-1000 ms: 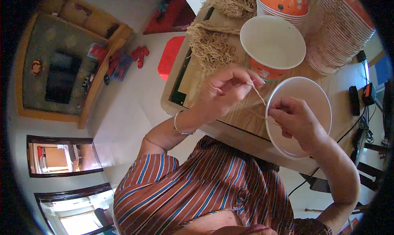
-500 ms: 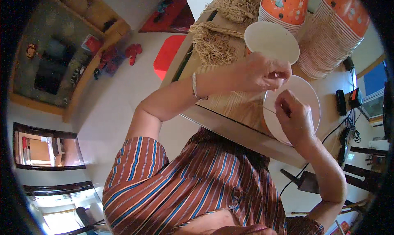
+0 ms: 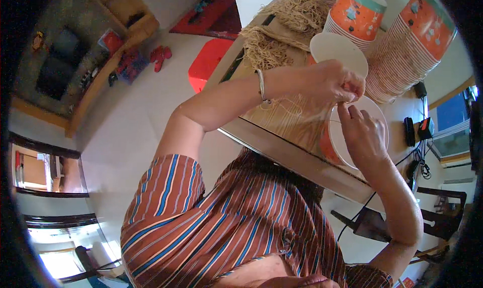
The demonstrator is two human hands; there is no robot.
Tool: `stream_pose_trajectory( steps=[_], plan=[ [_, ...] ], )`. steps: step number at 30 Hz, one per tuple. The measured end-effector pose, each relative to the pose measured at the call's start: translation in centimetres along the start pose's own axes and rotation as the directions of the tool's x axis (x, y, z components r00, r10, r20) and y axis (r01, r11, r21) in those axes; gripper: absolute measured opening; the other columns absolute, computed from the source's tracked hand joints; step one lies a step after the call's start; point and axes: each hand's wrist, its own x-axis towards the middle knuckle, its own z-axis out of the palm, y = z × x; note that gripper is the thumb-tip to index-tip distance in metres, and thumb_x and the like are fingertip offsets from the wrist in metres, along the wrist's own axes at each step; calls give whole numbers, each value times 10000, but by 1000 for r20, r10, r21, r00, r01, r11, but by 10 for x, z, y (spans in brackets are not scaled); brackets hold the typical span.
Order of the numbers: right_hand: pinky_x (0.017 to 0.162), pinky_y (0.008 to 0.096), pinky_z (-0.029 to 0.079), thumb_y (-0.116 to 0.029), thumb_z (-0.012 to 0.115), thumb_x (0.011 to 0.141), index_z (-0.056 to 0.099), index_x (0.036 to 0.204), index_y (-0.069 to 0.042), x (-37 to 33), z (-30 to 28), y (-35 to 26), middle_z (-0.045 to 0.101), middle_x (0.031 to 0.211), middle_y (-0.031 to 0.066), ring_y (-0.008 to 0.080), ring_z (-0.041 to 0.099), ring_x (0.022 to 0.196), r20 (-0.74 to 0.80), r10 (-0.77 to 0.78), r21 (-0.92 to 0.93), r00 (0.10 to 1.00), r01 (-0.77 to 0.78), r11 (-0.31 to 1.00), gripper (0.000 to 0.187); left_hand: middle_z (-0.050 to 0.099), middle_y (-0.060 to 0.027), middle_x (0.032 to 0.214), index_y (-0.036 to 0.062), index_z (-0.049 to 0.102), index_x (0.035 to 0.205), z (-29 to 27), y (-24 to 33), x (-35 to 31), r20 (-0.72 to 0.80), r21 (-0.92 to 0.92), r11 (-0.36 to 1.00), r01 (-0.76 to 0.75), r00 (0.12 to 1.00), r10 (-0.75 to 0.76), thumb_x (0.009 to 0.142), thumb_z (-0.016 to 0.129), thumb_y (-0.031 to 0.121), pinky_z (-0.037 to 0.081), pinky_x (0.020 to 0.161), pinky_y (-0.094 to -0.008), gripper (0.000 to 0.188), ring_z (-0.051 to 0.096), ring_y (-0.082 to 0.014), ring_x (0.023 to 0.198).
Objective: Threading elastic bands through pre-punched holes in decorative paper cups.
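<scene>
My left hand (image 3: 339, 84), with a bangle at the wrist, is closed in a pinch above a white-lined paper bucket (image 3: 329, 145) with an orange outside. My right hand (image 3: 365, 134) is over the same bucket, its index finger and thumb meeting my left fingertips. A thin strand of twine (image 3: 287, 107) loops on the tabletop under my left wrist, and a short piece shows beside my right fingers. Its part between the fingertips is mostly hidden. Just beyond my left hand, a second open bucket (image 3: 337, 49) shows its pale inside.
Bundles of tan twine (image 3: 266, 46) lie on the wooden table (image 3: 271, 127) at the far left. Tall stacks of orange paper buckets (image 3: 407, 46) stand at the back right. A black cable (image 3: 425, 162) and small black devices sit along the right edge. A red stool (image 3: 209, 62) stands beyond the table.
My hands were a little apart and now meet at the fingertips. The right fingers have straightened somewhat and moved up to the left hand. The view has shifted slightly.
</scene>
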Motion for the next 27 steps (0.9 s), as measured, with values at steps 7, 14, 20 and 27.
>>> stream_pose_trajectory(
  steps=[7, 14, 20, 27],
  plan=[
    [595, 384, 548, -101, 557, 818, 515, 1069, -25, 7, 10, -1, 641, 861, 118, 252, 671, 737, 49, 15, -47, 999, -13, 999, 265, 644, -42, 846, 32, 601, 953, 7, -19, -8, 2, -117, 993, 7, 1000, -7, 881, 590, 177, 493, 731, -286, 163, 613, -125, 814],
    [648, 475, 520, -75, 512, 860, 497, 1008, -46, 7, 14, 2, 655, 833, 204, 385, 652, 751, 215, 239, 298, 947, -297, 907, 151, 639, -100, 958, 33, 596, 1037, 54, -34, -92, -384, -40, 986, 162, 908, -165, 922, 549, 214, 488, 816, -355, 220, 624, -230, 914],
    [636, 515, 466, -156, 497, 917, 509, 950, -80, 5, 21, 5, 630, 825, 225, 440, 607, 785, 140, 308, 531, 941, -334, 779, 83, 625, -142, 904, 50, 604, 1020, 63, -84, -123, -100, 541, 841, 16, 994, 46, 883, 534, 217, 438, 866, -446, 227, 585, -344, 880],
    [587, 522, 453, -146, 518, 912, 544, 947, -96, -6, 34, 7, 609, 716, 217, 450, 590, 670, 9, 283, 582, 959, -235, 778, 67, 628, -124, 830, 61, 625, 956, -21, -133, -141, -563, 383, 873, 304, 826, -41, 881, 539, 196, 462, 784, -420, 177, 591, -316, 837]
  ],
)
